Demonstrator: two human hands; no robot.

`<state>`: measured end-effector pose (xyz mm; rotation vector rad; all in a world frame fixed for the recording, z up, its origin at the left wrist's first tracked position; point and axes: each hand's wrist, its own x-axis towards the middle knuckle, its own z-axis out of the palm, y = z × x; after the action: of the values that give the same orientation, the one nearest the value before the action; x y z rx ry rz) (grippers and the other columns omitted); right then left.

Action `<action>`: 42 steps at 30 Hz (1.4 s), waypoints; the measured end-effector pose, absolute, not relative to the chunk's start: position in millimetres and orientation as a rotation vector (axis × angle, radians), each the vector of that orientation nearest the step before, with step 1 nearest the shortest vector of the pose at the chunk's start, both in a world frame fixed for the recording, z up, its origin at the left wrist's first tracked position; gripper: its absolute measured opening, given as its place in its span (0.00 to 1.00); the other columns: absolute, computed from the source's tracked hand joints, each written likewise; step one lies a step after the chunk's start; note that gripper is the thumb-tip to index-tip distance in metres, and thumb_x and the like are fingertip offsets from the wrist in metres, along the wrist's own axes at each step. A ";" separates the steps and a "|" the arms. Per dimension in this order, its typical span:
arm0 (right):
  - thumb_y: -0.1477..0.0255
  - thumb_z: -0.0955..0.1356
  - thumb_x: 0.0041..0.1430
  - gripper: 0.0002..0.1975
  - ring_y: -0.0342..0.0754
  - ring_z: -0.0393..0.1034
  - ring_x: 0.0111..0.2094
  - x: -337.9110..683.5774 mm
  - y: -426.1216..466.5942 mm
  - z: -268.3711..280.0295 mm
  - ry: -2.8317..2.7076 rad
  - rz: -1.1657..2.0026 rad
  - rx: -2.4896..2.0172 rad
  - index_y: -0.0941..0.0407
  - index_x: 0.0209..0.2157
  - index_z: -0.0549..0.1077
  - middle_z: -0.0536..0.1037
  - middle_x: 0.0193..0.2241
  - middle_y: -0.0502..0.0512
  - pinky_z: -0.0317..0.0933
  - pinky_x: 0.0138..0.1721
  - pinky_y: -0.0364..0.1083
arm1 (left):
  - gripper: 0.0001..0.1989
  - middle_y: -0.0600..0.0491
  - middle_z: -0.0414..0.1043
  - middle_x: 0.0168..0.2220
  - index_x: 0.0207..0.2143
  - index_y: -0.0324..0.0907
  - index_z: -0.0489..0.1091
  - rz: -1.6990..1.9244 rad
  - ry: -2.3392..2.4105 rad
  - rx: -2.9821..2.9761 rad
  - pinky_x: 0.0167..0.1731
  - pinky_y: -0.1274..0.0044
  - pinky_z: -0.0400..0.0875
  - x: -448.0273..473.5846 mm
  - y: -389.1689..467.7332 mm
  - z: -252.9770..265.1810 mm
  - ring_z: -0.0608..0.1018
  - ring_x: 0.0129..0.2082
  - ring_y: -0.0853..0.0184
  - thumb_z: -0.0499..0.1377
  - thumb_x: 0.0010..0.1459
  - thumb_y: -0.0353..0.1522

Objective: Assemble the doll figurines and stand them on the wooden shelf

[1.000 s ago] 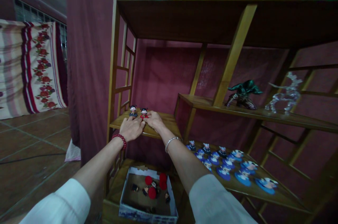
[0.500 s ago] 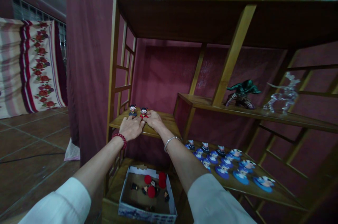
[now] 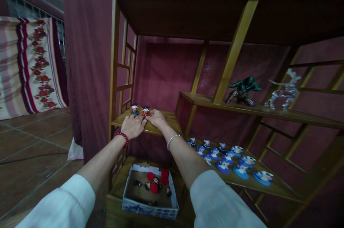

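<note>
A small figurine with black hair and a red base stands upright on the left wooden shelf. My left hand, with a red bead bracelet at the wrist, pinches its base from the front left. On the other side my right hand, wearing a silver bangle, has its fingers closed at the right of the same base. My hands partly hide the base. Just left of it stands a similar figurine with a dark base, close to my left fingertips.
Below, an open cardboard box holds several red and black figurines. Blue and dark figurines stand in rows on the lower right shelf. Higher up are a green-caped statuette and a clear glass animal. A wooden post divides the shelves.
The view has shifted slightly, so the shelves sit a little higher and further left. Both hands stay at the red-based figurine, with the left hand's fingers slightly lower on it.
</note>
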<state>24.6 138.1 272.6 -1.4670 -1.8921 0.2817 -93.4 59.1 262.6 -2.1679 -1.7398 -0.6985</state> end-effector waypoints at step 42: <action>0.77 0.57 0.55 0.14 0.41 0.65 0.40 47.0 9.2 225.1 -1.942 0.117 -0.882 0.54 0.38 0.70 0.72 0.37 0.50 0.56 0.44 0.40 | 0.18 0.51 0.58 0.53 0.45 0.40 0.63 -1.400 -1.577 -1.906 0.53 0.71 0.53 -50.5 -11.3 189.6 0.56 0.55 0.67 0.42 0.55 0.28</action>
<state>47.0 9.2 225.1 -0.8819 -1.9418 0.1171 -50.5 -11.3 189.6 -1.9057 -1.5770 -1.3995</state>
